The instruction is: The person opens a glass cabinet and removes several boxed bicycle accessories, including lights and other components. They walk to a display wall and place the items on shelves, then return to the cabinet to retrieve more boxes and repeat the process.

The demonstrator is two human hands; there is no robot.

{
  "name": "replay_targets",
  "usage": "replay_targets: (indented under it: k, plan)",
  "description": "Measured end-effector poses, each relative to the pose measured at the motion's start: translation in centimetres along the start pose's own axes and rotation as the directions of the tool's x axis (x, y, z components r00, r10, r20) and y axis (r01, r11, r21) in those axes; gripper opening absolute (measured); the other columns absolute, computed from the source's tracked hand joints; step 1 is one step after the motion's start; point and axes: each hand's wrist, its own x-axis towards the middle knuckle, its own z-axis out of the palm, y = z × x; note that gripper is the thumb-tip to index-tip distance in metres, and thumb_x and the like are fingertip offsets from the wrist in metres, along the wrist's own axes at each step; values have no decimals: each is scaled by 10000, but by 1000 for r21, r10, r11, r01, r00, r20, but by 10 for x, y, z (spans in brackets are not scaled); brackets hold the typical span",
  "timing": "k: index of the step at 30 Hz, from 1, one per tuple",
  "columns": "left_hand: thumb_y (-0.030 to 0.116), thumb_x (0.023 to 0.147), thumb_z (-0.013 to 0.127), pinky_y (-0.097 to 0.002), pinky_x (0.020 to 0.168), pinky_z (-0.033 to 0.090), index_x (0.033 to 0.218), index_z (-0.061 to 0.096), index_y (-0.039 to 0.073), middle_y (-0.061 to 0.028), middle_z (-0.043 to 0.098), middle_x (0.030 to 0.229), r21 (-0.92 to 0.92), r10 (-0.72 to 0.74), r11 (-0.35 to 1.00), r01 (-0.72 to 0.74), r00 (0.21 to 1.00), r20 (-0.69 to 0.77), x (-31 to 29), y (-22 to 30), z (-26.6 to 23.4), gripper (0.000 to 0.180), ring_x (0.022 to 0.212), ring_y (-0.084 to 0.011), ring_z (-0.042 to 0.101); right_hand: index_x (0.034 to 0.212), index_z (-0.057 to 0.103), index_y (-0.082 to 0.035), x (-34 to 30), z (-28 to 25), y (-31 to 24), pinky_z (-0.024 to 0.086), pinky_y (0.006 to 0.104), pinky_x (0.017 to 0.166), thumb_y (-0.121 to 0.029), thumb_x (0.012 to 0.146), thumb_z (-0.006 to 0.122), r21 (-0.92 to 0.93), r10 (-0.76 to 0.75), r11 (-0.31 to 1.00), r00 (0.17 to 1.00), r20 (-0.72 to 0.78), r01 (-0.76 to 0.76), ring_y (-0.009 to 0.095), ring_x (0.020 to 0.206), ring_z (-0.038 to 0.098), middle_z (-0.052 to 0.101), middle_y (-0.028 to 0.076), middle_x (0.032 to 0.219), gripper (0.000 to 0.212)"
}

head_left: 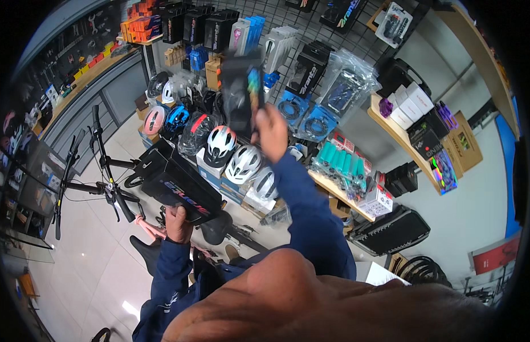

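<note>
My left hand (178, 223) grips the lower edge of a long black box (176, 188) with coloured lettering. The box is tilted, and its far end looks unfolded, with dark flaps standing up. Farther out, my right hand (270, 130) is closed on the right edge of a flat black package (241, 91) with a shiny coloured patch. That package is held up before the grid wall, slightly blurred; whether it hangs from a hook I cannot tell. Below it are bike helmets in rows, among them a white and orange one (221, 142) and a silver one (244, 164).
Boxed and bagged goods hang on the grid wall (299, 28). At right, a wooden shelf (407, 145) carries white boxes, and a lower one holds teal tubes (342, 159). Bicycle handlebars (108, 185) stand at left, and a black saddle (216, 228) is below the box.
</note>
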Motion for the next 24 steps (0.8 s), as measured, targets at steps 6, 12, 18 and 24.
replay_targets:
  k: [6,12,18,24]
  plan:
    - [329,921,848,-438,1121,470,1530,415,55,-95,601,1427,56,62,996,-64,997,38,6,-35,-8,795,1298,-272,603,1307,617,46,268,-61,-55,570,285,518,-311,1096,577,-192,-402,910,896,-189,368,118,682,653,690,72,979,417]
    - [317,917,855,-459,1105,481,1527,423,70,-86,605,1431,93,81,993,-74,994,-71,10,-41,14,787,1300,-275,603,1135,700,10,385,-66,-110,586,353,575,-325,1058,608,-247,-547,834,799,-252,493,197,699,692,731,112,900,355]
    - [292,928,846,-455,1119,469,1534,415,65,-85,606,1433,84,43,996,-34,993,-113,17,-35,20,778,1302,-273,604,1041,698,-18,413,-78,-115,547,321,499,-314,1071,584,-264,-496,865,812,-307,427,146,630,627,664,34,794,318]
    - [295,925,847,-453,1134,462,1564,381,63,-98,590,1458,65,149,987,-145,987,-67,30,-34,33,825,1341,-283,578,1150,714,-6,423,-88,-97,544,322,509,-313,1068,594,-319,-551,829,768,-328,458,154,651,649,697,57,818,340]
